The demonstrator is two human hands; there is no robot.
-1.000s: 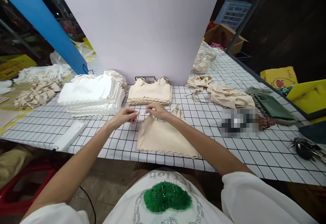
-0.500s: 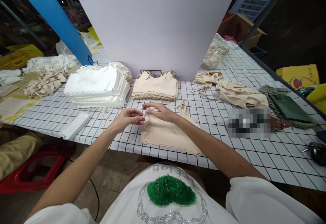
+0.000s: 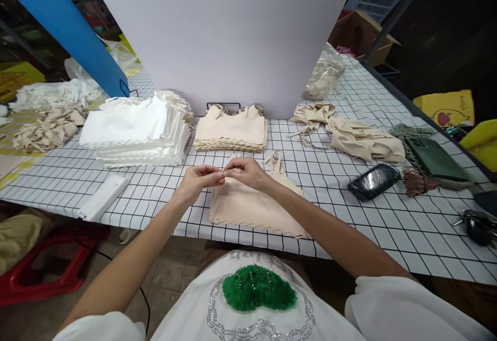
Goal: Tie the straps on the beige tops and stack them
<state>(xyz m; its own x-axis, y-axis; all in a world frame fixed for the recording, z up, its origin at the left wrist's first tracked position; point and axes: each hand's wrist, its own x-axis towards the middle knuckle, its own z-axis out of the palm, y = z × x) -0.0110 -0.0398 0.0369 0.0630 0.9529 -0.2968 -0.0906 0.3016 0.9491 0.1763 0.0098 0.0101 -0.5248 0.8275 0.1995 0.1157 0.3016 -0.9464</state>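
Observation:
A beige camisole-like garment (image 3: 256, 204) with a scalloped hem lies flat near the table's front edge, one strap loop (image 3: 276, 162) standing up at its right. Over its upper left corner, my left hand (image 3: 200, 179) and my right hand (image 3: 246, 172) meet fingertip to fingertip. Both pinch at the same spot; what is between the fingertips is too small to make out. Just behind is a neat stack of beige garments (image 3: 231, 130). To its left rises a taller stack of white garments (image 3: 128, 129).
A pale upright panel (image 3: 225, 35) stands behind the stacks. On the right lie loose beige garments (image 3: 361, 136), a black wrapped item (image 3: 374, 181), a green phone-like case (image 3: 437, 160) and keys (image 3: 479, 227). A white power strip (image 3: 103, 198) is at front left, above a red stool (image 3: 46, 273).
My hands have come together, the fingertips now touching where there was a small gap. My right fingers have curled into a pinch. The view has shifted slightly.

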